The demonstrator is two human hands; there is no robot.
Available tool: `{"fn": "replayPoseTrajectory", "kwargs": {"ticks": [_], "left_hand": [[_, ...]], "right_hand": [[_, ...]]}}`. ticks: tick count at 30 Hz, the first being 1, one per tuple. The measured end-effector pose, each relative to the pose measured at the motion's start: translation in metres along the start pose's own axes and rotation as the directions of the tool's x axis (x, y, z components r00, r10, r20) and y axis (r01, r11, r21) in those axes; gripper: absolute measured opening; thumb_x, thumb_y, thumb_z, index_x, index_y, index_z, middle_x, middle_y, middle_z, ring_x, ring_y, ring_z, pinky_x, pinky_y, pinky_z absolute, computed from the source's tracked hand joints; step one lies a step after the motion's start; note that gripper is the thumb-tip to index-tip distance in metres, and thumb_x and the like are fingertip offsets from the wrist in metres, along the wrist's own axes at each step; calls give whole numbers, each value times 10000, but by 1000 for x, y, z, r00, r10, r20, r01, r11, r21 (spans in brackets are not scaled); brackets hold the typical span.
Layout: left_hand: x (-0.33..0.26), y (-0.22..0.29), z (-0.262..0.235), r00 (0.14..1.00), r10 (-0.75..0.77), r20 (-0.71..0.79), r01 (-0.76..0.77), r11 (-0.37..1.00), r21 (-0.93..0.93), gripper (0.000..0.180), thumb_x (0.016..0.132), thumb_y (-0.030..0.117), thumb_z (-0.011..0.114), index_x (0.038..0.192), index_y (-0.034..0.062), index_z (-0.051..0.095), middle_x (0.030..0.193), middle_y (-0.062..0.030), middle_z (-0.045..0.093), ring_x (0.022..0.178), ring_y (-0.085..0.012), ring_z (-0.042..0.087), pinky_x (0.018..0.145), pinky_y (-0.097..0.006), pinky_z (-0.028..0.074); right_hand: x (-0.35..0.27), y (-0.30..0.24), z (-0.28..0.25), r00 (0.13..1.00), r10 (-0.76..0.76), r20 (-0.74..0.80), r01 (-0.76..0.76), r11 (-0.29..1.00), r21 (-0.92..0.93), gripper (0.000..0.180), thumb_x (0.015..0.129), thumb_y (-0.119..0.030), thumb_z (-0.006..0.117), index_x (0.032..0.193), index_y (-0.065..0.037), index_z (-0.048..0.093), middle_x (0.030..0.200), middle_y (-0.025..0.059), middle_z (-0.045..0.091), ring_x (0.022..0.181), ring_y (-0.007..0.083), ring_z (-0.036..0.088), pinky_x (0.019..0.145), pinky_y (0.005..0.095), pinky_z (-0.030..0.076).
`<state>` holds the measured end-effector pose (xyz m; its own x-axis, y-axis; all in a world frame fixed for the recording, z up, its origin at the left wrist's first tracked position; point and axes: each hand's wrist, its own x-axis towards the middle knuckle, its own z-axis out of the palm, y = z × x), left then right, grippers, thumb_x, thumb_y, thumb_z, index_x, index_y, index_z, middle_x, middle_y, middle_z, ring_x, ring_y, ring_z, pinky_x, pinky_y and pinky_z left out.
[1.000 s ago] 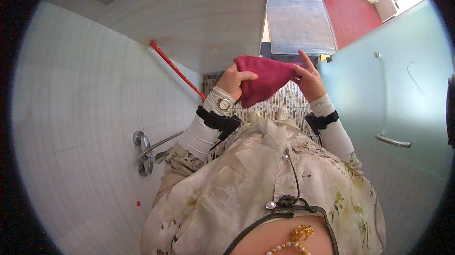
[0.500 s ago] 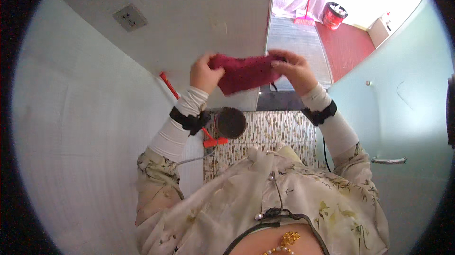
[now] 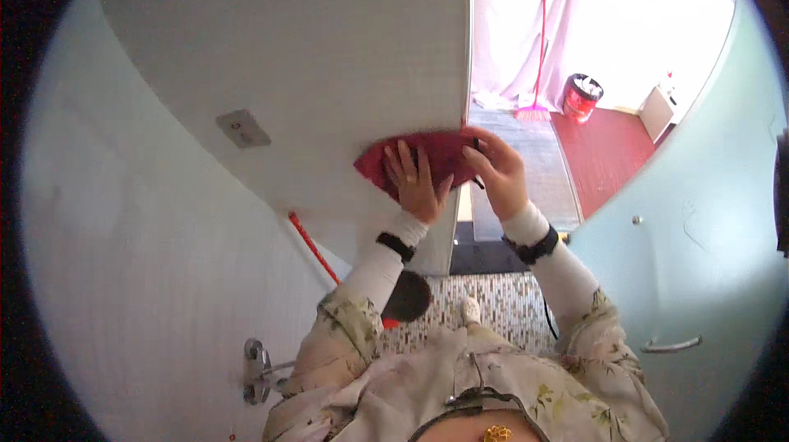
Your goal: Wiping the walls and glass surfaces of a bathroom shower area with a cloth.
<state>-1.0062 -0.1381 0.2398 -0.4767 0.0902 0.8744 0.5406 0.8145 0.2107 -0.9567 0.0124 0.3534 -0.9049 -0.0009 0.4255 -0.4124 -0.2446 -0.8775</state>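
Note:
A folded dark red cloth is stretched out sideways at chest height, in front of the pale wall panel. Across its left half lies my left hand, palm down, with its fingers spread on the fabric. My right hand grips the cloth's right end between thumb and fingers. Small black bits, perhaps a strap or cord, show beside the right fingers. I cannot tell whether the cloth touches the wall.
A socket plate is on the wall. Below stand a red pole and a dark bucket on mosaic floor. A metal tap is lower left. The glass door stands right; beyond the doorway are a pink broom and red bucket.
My left hand has moved from gripping the cloth's left end to lying flat across it. The view has tilted up, and the cloth sits lower in the picture.

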Motion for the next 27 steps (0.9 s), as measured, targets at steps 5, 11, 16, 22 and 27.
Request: {"fn": "replayPoseTrajectory", "kwargs": {"ticks": [5,11,16,22,27], "left_hand": [[11,-11,5,994,103,26,-105,983,150,837,902,525,496,1445,-38,197,1517,-321,25,1341,-616,25,1035,-726,76],[110,4,-43,979,204,-1,-192,924,330,817,847,618,515,1271,-78,458,1486,-299,142,1325,-615,132,981,-760,141],[278,31,-108,896,385,-219,-281,876,391,847,900,584,453,1450,-29,258,1528,-294,56,1393,-520,66,1101,-626,100],[278,34,-105,896,390,-213,-282,870,405,911,875,623,444,1464,-27,196,1525,-303,53,1384,-544,49,1066,-683,83],[98,24,-23,969,242,-53,-210,916,341,1007,788,719,499,1417,-25,247,1499,-313,113,1344,-603,74,964,-791,95]], "right_hand": [[9,23,-59,979,-94,-180,46,966,-252,287,963,-120,533,1229,-15,556,992,65,669,924,115,622,756,245,498],[10,73,-56,988,-153,14,142,876,-461,430,931,-114,567,1341,-27,474,1311,161,533,1191,236,524,922,345,464],[46,56,-31,856,-418,306,518,699,-493,816,831,-226,656,1474,-13,202,1511,253,211,1400,417,209,1130,472,192],[63,91,-12,768,-601,219,627,640,-444,1055,681,-197,796,1483,-26,132,1507,302,146,1384,465,202,1118,512,202],[50,117,-9,989,-116,90,96,974,207,891,765,-244,739,1452,-7,224,1470,226,284,1344,383,306,1119,434,237]]}}
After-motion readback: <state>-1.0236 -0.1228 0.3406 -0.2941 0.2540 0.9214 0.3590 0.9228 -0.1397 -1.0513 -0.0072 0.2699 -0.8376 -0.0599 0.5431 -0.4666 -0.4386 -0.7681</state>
